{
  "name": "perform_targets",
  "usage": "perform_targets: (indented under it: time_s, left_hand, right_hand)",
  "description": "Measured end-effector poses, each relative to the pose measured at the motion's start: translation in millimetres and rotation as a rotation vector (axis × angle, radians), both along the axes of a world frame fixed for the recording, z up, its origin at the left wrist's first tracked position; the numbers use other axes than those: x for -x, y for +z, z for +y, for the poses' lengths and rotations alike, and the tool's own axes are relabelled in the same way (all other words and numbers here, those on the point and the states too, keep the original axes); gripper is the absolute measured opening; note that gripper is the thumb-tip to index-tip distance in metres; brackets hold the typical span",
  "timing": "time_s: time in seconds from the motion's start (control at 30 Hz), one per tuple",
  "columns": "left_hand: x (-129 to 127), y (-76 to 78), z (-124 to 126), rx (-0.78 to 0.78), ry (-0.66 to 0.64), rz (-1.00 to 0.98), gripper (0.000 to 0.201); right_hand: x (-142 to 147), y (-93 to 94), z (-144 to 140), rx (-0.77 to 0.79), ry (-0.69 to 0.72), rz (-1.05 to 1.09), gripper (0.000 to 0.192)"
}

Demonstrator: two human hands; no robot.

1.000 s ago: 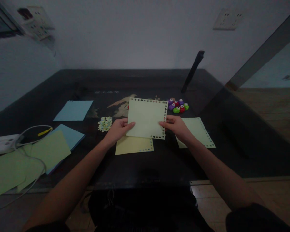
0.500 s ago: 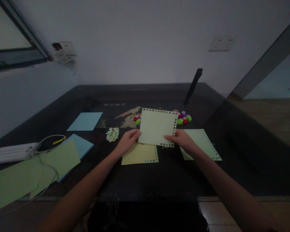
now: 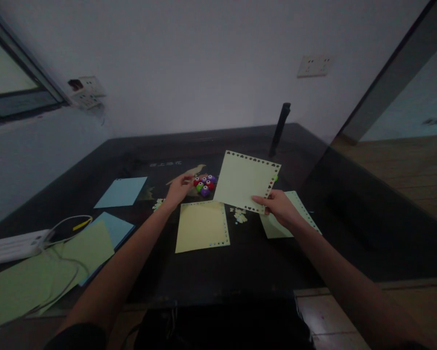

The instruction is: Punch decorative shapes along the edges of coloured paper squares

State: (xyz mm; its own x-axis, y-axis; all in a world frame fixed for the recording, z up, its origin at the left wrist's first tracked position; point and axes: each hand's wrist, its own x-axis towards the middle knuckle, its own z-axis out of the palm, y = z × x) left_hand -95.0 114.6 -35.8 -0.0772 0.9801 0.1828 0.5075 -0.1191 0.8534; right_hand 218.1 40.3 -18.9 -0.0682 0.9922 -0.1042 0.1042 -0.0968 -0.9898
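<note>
My right hand (image 3: 278, 206) pinches the lower right corner of a pale green sheet of paper (image 3: 247, 182). Small punched shapes run along that sheet's top, right side and lower right edge. My left hand (image 3: 180, 188) is empty, fingers slightly apart, beside a cluster of small red, green and purple craft punches (image 3: 204, 185); whether it touches them I cannot tell. Below lies a yellow sheet (image 3: 201, 226) with punched edges. Another pale green punched sheet (image 3: 276, 228) lies partly under my right hand. A green punch (image 3: 275, 178) peeks out behind the held sheet.
Paper cutouts lie in small piles, one mid-table (image 3: 240, 216), another (image 3: 157, 204) partly behind my left wrist. Blue sheet (image 3: 121, 192), green sheets (image 3: 87, 248), a white power strip (image 3: 16, 247) and its cable are on the left. A black upright object (image 3: 279, 130) stands at the back.
My left hand has let go of the pale green sheet and moved left and up to the punches. My right hand keeps the sheet, now tilted and shifted right, uncovering the yellow sheet and cutouts.
</note>
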Motion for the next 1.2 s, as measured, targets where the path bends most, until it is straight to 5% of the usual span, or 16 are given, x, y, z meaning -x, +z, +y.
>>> perform_targets:
  time_s: [0.23,0.43,0.63,0.83,1.0,1.2]
  left_hand:
    - [-2.2,-11.2,36.6,0.109,-0.016,0.256,0.042]
    - [4.5,-11.4,42.1,0.134,-0.03,0.438,0.044]
    - [4.1,-8.3,33.4,-0.002,-0.004,0.464,0.034]
    - [-13.4,22.6,-9.0,-0.168,0.106,0.075,0.034]
    - [-55.8,29.0,-57.2,0.142,-0.127,-0.485,0.043]
    - [-90.8,22.7,-96.0,0.494,-0.254,-0.824,0.039]
  right_hand:
    - [-7.2,2.5,-4.7,0.033,0.006,0.076,0.027]
    - [-7.5,3.7,-6.2,0.024,0.045,0.092,0.025]
    - [-6.6,2.0,-6.0,0.009,0.057,0.08,0.021]
    - [-3.8,3.7,-7.6,0.025,0.002,0.121,0.027]
    - [0.0,8.3,-12.1,0.034,-0.028,0.16,0.031]
    - [1.8,4.6,-13.2,0.027,-0.003,0.137,0.028]
